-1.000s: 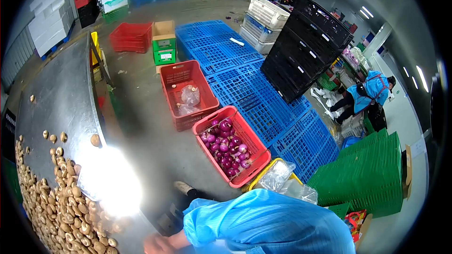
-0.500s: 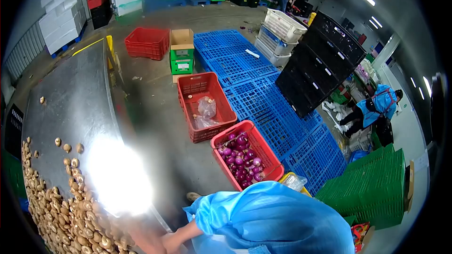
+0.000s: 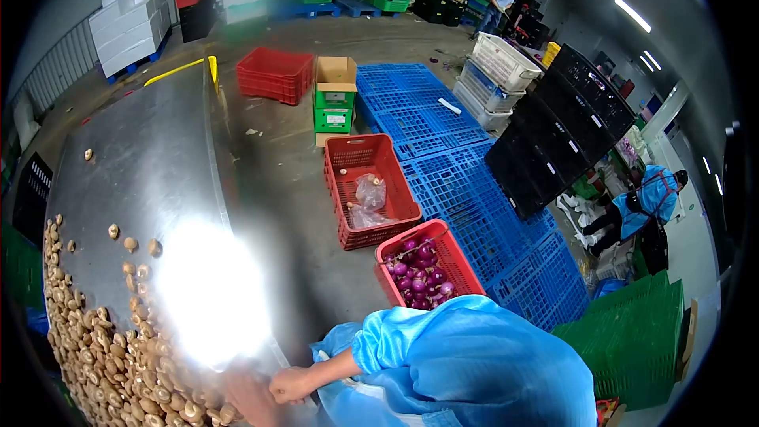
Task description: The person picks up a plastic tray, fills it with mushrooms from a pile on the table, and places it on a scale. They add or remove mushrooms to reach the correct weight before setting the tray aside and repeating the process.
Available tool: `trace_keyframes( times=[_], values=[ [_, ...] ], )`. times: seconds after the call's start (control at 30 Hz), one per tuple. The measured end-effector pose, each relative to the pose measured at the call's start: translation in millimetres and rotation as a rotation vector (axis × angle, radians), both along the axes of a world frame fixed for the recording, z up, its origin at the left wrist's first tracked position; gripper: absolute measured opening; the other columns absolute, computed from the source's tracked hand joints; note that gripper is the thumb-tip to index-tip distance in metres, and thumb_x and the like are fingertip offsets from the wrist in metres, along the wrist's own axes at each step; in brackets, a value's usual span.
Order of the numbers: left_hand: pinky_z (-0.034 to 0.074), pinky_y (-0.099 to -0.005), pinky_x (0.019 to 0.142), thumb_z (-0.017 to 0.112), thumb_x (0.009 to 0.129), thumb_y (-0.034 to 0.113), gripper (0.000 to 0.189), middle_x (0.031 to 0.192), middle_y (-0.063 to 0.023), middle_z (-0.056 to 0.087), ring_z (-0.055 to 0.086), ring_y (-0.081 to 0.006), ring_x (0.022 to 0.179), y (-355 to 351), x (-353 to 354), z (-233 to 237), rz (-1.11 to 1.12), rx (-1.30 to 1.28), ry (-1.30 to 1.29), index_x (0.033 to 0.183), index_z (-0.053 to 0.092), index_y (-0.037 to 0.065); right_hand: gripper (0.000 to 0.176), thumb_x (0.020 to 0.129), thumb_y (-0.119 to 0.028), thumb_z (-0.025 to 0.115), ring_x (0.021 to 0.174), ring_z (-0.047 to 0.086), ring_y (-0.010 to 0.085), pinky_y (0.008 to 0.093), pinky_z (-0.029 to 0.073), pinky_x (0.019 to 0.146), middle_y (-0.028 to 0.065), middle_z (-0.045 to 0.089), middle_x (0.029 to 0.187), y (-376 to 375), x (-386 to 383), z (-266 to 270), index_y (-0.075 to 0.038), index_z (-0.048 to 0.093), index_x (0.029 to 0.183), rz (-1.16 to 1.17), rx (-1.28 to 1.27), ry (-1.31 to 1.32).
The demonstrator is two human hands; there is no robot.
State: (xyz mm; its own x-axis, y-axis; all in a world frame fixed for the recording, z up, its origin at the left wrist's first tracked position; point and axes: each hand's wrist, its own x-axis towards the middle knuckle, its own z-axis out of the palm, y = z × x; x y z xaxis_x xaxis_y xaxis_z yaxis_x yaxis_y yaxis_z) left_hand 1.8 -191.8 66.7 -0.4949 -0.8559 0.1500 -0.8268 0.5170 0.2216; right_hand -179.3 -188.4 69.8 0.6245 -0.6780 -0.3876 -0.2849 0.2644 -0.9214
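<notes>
Brown mushrooms (image 3: 118, 364) lie heaped along the lower left of a dark metal table (image 3: 142, 150), with a few loose ones farther up. My right hand (image 3: 291, 384), reaching out of a blue sleeve, is at the table's near edge with its fingers curled in; whatever it may hold is hidden. Close against it, my left hand (image 3: 251, 400) is smeared by motion at the edge of the mushroom pile, and its fingers do not show clearly. A strong white glare covers part of the tabletop just above both hands.
Beside me stand a red crate (image 3: 383, 265) of purple onions and another red crate (image 3: 348, 229) holding plastic bags. Blue pallets (image 3: 451, 182) lie beyond, with stacked black crates (image 3: 553, 134) on them. Green crates (image 3: 632, 340) stand right. A person (image 3: 644, 205) in blue bends at far right.
The view has shifted, so the table and crates appear farther right and lower. Both hands show higher in the frame, and my right hand's curled fingers are more visible.
</notes>
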Motion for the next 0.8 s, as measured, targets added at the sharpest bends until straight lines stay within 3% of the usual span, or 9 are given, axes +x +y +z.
trace_keyframes(
  times=[0.1,0.17,0.27,0.33,0.37,0.47,0.57,0.63,0.8],
  values=[
    [0.031,-0.0477,0.108,0.054,0.091,0.033,0.046,0.133,-0.013,0.054,0.038,-0.0359,0.133,-8.8,-7.1,-8.8,-0.031,-0.042,0.043,0.131,0.056,0.01,0.018,0.084,-0.014,0.053,0.051,0.065,0.0175,0.0323,0.051,0.05,0.0085,0.066,0.065,1.3,-0.7,-1.9,-0.001,0.06,0.075,-0.035,0.026,-0.03],
    [0.024,-0.0503,0.111,0.053,0.088,0.023,0.047,0.139,-0.0181,0.046,0.034,-0.0381,0.136,-18.3,-19.1,-9.1,-0.072,0.168,0.108,0.13,0.051,0.003,0.018,0.084,-0.014,0.052,0.051,0.065,0.0174,0.032,0.051,0.05,0.0085,0.065,0.065,2.7,-4.3,-6.5,-0.001,0.06,0.075,-0.069,0.047,-0.032],
    [0.021,-0.0537,0.112,0.052,0.084,0.019,0.047,0.14,-0.0199,0.045,0.033,-0.0386,0.137,-33.5,-41.9,-12.8,-0.227,0.147,0.162,0.126,0.052,0.0,0.02,0.085,-0.015,0.052,0.051,0.064,0.0175,0.0319,0.051,0.05,0.0084,0.065,0.064,4.6,-13.0,-6.1,0.0,0.058,0.074,-0.095,0.013,0.001],
    [0.023,-0.0535,0.111,0.051,0.084,0.017,0.045,0.139,-0.0194,0.046,0.034,-0.0382,0.137,-32.5,-47.0,-16.5,-0.325,-0.01,0.006,0.126,0.052,0.0,0.021,0.085,-0.015,0.052,0.05,0.063,0.0173,0.0326,0.049,0.049,0.0079,0.064,0.063,7.3,-20.4,-0.3,0.0,0.057,0.072,-0.129,-0.01,-0.002],
    [0.025,-0.0529,0.109,0.05,0.085,0.017,0.044,0.139,-0.0186,0.047,0.036,-0.0378,0.135,-30.7,-32.9,-35.2,-0.303,-0.019,-0.053,0.126,0.052,0.0,0.021,0.085,-0.015,0.052,0.049,0.063,0.0173,0.033,0.049,0.049,0.0079,0.064,0.064,9.8,-24.8,3.9,0.0,0.058,0.073,-0.154,-0.016,0.003],
    [0.027,-0.0527,0.107,0.05,0.087,0.017,0.042,0.137,-0.0186,0.047,0.038,-0.0377,0.133,-17.6,-43.1,-11.0,-0.092,0.174,-0.045,0.125,0.052,0.0,0.02,0.085,-0.016,0.052,0.049,0.063,0.0172,0.0335,0.049,0.05,0.0078,0.065,0.064,17.5,-31.5,-3.6,0.0,0.059,0.074,-0.184,-0.053,0.04],
    [0.028,-0.0519,0.105,0.053,0.085,0.012,0.041,0.137,-0.0182,0.047,0.04,-0.0391,0.129,-19.3,-31.6,-44.9,-0.16,-0.28,-0.099,0.125,0.052,-0.001,0.021,0.086,-0.017,0.051,0.049,0.063,0.0171,0.0338,0.049,0.05,0.0076,0.065,0.065,25.2,-41.5,-8.3,-0.001,0.06,0.076,-0.2,-0.076,0.077],
    [0.028,-0.0521,0.105,0.055,0.083,0.009,0.043,0.138,-0.02,0.045,0.041,-0.0414,0.126,-18.0,-38.9,-23.1,-0.065,-0.067,-0.087,0.124,0.051,-0.002,0.021,0.087,-0.017,0.052,0.049,0.063,0.0172,0.0342,0.049,0.05,0.0074,0.066,0.065,31.3,-46.4,-13.5,-0.001,0.061,0.078,-0.213,-0.072,0.092],
    [0.029,-0.0532,0.106,0.054,0.082,0.005,0.036,0.132,-0.0237,0.046,0.041,-0.043,0.125,-10.7,-39.5,-17.6,-0.062,-0.086,-0.108,0.117,0.054,-0.004,0.02,0.086,-0.017,0.054,0.049,0.063,0.0173,0.0342,0.049,0.049,0.0075,0.065,0.064,49.9,-56.5,-15.5,-0.001,0.061,0.076,-0.266,-0.068,0.129]
  ],
)
